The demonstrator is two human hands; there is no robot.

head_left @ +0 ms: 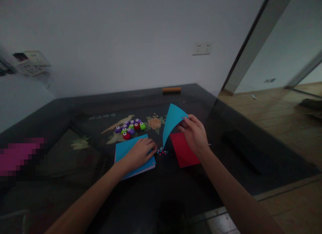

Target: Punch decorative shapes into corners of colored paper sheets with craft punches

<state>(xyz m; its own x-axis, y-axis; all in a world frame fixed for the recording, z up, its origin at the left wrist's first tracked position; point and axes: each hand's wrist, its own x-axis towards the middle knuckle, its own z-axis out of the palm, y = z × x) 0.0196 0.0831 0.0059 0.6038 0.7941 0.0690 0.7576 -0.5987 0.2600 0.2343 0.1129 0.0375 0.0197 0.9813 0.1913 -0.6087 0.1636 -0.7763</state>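
Note:
My right hand (193, 135) pinches the upper corner of a blue paper sheet (172, 121), which curves up off the dark table (226, 133) with its lower tip near small coloured paper bits (162, 151). Under that hand a red sheet (183, 150) lies flat. My left hand (141, 153) rests palm down, fingers spread, on a stack of blue paper (125, 150). Behind the stack sit several small craft punches (130, 126) in purple, green and red.
A brown oblong object (171, 90) lies at the table's far edge by the wall. A wall socket (202, 48) is above it. Wooden floor (276, 109) lies to the right. A pink blurred patch (20, 155) is at the left.

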